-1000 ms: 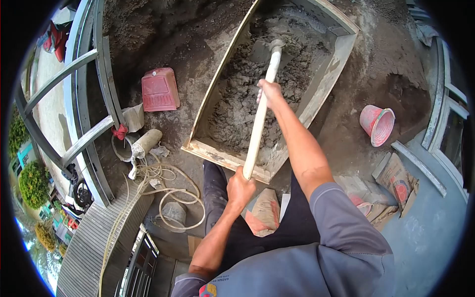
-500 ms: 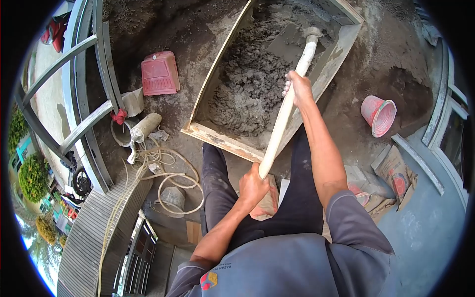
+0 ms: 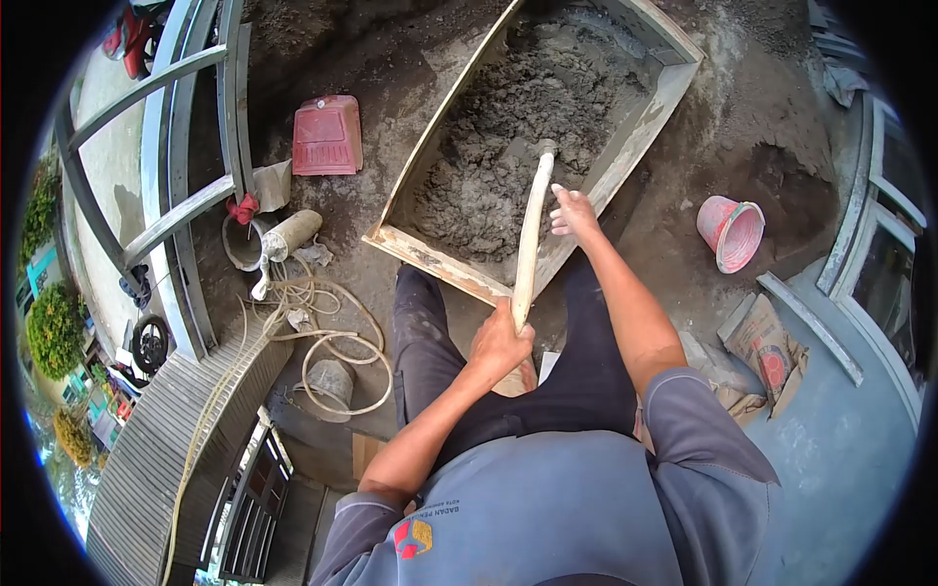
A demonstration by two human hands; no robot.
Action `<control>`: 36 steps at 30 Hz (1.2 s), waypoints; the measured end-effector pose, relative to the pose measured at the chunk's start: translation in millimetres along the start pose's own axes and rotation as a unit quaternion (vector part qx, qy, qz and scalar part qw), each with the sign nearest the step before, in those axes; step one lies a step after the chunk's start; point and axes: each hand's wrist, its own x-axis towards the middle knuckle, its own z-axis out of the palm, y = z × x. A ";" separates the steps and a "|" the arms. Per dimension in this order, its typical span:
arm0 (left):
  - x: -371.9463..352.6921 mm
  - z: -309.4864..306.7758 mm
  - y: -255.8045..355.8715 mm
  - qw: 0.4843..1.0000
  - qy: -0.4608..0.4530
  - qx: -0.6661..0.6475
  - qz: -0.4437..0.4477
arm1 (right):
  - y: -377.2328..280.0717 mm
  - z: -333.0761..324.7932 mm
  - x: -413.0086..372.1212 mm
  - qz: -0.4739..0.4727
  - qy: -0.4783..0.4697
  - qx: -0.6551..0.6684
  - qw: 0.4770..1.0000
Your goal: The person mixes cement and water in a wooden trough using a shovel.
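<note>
My left hand [image 3: 501,344] is wrapped round the lower end of a hoe's pale wooden handle [image 3: 532,230], close to my legs. My right hand [image 3: 575,213] is off the handle, just to its right, with the fingers apart. At the far end of the handle, the hoe's head sits in wet grey mortar [image 3: 474,186], which hides most of the blade. The mortar lies in a wooden mixing trough [image 3: 430,256] in front of my feet.
A pink-red bucket [image 3: 731,234] lies tilted at the right, near torn cement bags [image 3: 765,354]. At the left are a red plastic basin [image 3: 327,135], a coiled hose [image 3: 337,337], a grey bucket [image 3: 330,383] and a metal frame [image 3: 186,210].
My right hand has let go of the handle. The hoe's head has come closer to me and leftward, and its blade has sunk out of sight in the mortar.
</note>
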 end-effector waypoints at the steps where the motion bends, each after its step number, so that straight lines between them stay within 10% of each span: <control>1: 0.2 -2.5 -3.3 1.000 0.000 0.003 0.021 | -7.6 -17.0 -14.6 -0.018 0.024 -0.007 1.000; 5: -0.5 -38.5 -40.2 0.983 0.106 0.042 0.143 | -3.7 -88.0 -82.8 -0.075 0.121 -0.056 0.988; 9: -14.3 -178.0 -90.6 0.991 0.109 0.012 0.080 | 69.2 -131.9 -203.3 -0.049 0.201 -0.106 0.973; 17: -44.9 -347.2 -440.3 0.948 0.273 0.163 -0.028 | 252.2 -74.0 -368.9 0.107 0.283 -0.066 0.951; 21: -112.2 -329.5 -583.8 0.971 0.176 0.073 -0.147 | 211.2 -27.2 -387.8 0.046 0.216 -0.011 0.975; 27: -213.2 -263.2 -590.1 0.948 0.134 -0.114 -0.264 | 165.0 2.7 -406.1 -0.087 0.150 0.019 0.985; 36: -350.3 -133.8 -607.0 0.940 0.169 -0.234 -0.180 | 233.9 29.8 -360.0 -0.066 0.055 -0.076 0.993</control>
